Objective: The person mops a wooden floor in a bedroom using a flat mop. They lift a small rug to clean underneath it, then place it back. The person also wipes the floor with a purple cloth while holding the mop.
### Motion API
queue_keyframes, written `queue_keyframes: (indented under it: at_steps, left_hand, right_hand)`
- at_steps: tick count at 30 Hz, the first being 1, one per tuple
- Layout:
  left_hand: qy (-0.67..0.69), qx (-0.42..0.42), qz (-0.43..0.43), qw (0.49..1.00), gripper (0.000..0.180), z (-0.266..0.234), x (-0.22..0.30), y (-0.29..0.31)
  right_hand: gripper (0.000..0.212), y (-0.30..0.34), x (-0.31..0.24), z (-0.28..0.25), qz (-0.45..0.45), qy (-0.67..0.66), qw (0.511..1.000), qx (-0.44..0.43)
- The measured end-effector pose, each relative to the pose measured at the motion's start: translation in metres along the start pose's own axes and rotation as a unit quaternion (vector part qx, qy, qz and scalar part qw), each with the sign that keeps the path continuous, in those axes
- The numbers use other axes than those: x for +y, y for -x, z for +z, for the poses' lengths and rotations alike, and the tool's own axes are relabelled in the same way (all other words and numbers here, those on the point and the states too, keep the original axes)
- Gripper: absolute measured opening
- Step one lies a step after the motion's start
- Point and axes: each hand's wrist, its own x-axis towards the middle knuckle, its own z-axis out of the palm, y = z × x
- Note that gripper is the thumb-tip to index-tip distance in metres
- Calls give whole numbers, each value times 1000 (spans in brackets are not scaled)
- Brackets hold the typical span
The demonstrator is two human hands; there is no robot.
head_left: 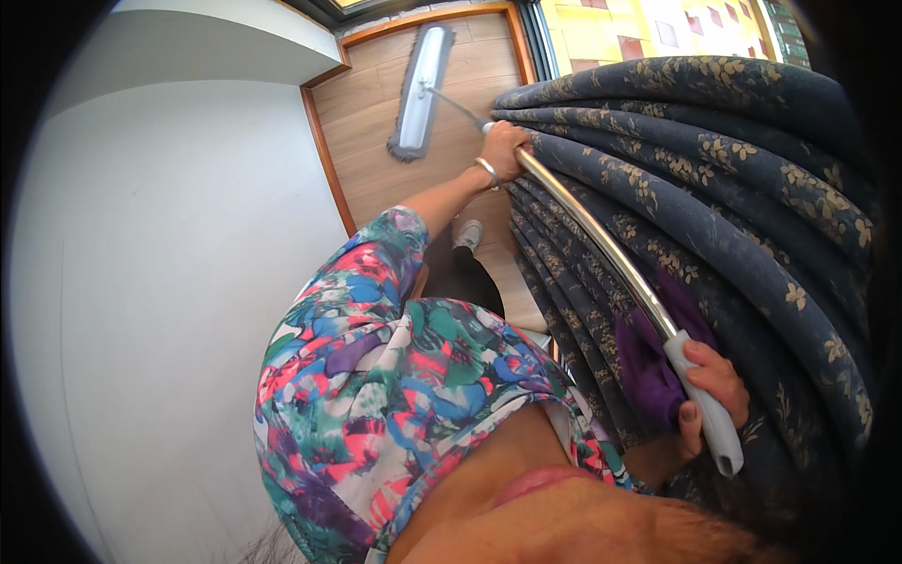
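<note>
A flat mop lies across the narrow floor ahead, its long pale plate edged with grey fringe. From the plate a shiny metal pole runs back toward me and ends in a light grey plastic grip. My left hand, with a bangle at the wrist, is wrapped round the pole's lower part near a pale collar. Around the grey grip my right hand is closed, thumb along its near side. A purple cloth hangs beside that hand; whether the fingers also hold it is unclear.
Dark blue curtains with beige flowers hang close on the right, beside the pole. A white wall stands on the left, with brown wooden trim along the floor. My shoe is on the wood-look floor. A bright window is beyond.
</note>
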Motion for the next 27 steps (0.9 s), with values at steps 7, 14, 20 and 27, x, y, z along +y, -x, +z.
queue_keyframes:
  at_steps: [7, 14, 20, 27]
  left_hand:
    - [42, -190, 119, 973, 17, 26, 0, -35]
    - [43, -360, 29, 931, 29, 31, 14, 81]
    - [15, -346, -37, 937, 28, 10, 30, 126]
    - [5, -229, 2, 973, 16, -27, -2, 30]
  right_hand:
    - [47, 27, -16, 22, 36, 55, 996, 59]
    - [50, 52, -31, 22, 159, 27, 983, 88]
    - [45, 54, -25, 7, 101, -22, 995, 0]
    - [38, 19, -27, 19, 4, 15, 997, 74]
